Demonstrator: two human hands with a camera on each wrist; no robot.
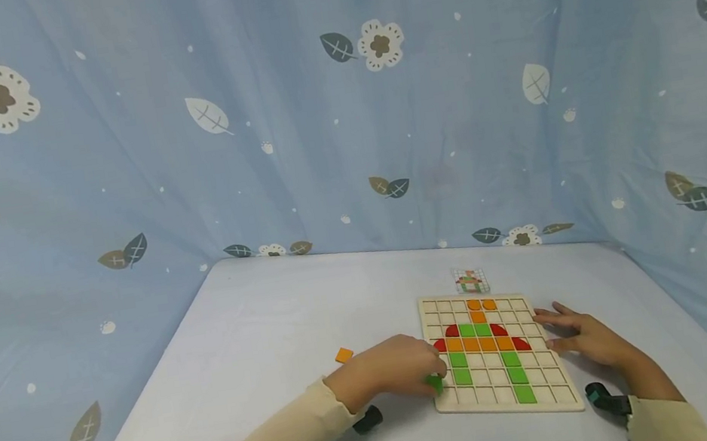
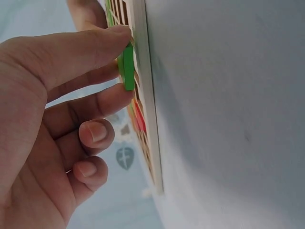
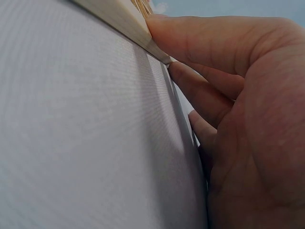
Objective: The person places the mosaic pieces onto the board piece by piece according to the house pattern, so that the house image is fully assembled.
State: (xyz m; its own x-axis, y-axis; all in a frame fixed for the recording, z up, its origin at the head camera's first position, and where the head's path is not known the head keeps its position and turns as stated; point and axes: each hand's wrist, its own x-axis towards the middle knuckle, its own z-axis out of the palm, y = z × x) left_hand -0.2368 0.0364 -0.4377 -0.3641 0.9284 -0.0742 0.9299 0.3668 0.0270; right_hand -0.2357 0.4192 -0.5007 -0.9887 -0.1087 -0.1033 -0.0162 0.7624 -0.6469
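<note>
In the left wrist view, my left hand (image 2: 62, 95) pinches a green square tile (image 2: 128, 67) between thumb and fingers. The head view puts this left hand (image 1: 406, 366) at the left edge of a wooden grid board (image 1: 490, 400), with the green tile (image 1: 435, 384) just over that edge. Orange, green and red tiles fill several cells of the board, red ones having a rounded side. My right hand (image 1: 587, 339) rests at the board's right edge, its fingers fairly straight. Up close in the right wrist view, the thumb (image 3: 190, 38) touches the board's side.
A loose orange tile (image 1: 344, 355) lies on the white table left of the board. Behind the board is a small pattern card (image 1: 470, 281) with a coloured grid figure. Dark wrist devices (image 1: 368, 419) show by both wrists. A blue patterned curtain (image 1: 314, 142) hangs behind the table.
</note>
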